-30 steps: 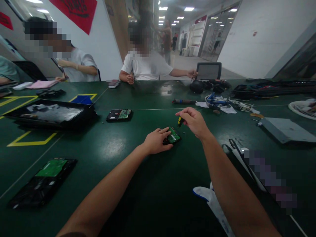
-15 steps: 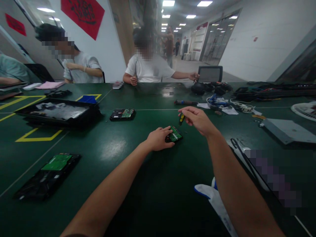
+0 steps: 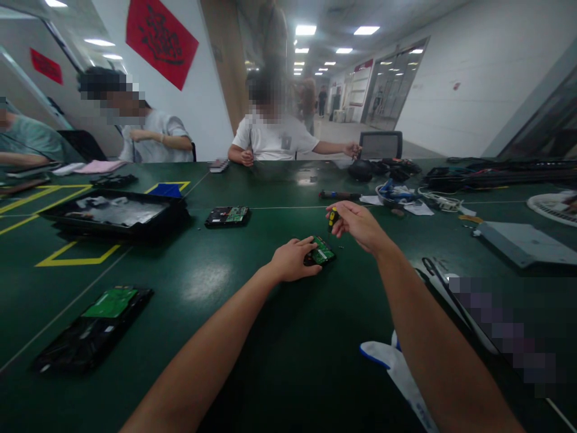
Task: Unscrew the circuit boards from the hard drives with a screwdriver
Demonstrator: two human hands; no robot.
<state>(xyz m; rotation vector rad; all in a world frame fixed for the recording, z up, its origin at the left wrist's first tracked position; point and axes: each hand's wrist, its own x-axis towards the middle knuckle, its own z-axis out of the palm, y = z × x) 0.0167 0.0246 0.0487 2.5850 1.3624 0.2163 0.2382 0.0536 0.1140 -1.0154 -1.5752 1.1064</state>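
A hard drive (image 3: 323,252) lies on the green tabletop, its green circuit board facing up. My left hand (image 3: 295,258) rests over its left side, fingers and thumb gripping it against the table. The palm hides part of the drive. Just above the drive's right edge, my right hand (image 3: 356,224) is closed around a screwdriver (image 3: 333,220) with a yellow and black handle. The tool points downward; its thin shaft is faint, and I cannot tell whether the tip touches the drive. A few tiny screws (image 3: 341,247) lie to the right of the drive.
Another hard drive (image 3: 228,216) lies farther back, and a larger black unit with a green board (image 3: 97,328) is at the left. A black tray (image 3: 175,216) stands behind it. A white glove (image 3: 396,367) lies near my right forearm. Co-workers sit across the table.
The screwdriver is now held more upright, with more of its yellow handle showing. My left hand stays on the hard drive. The whole view has shifted slightly.
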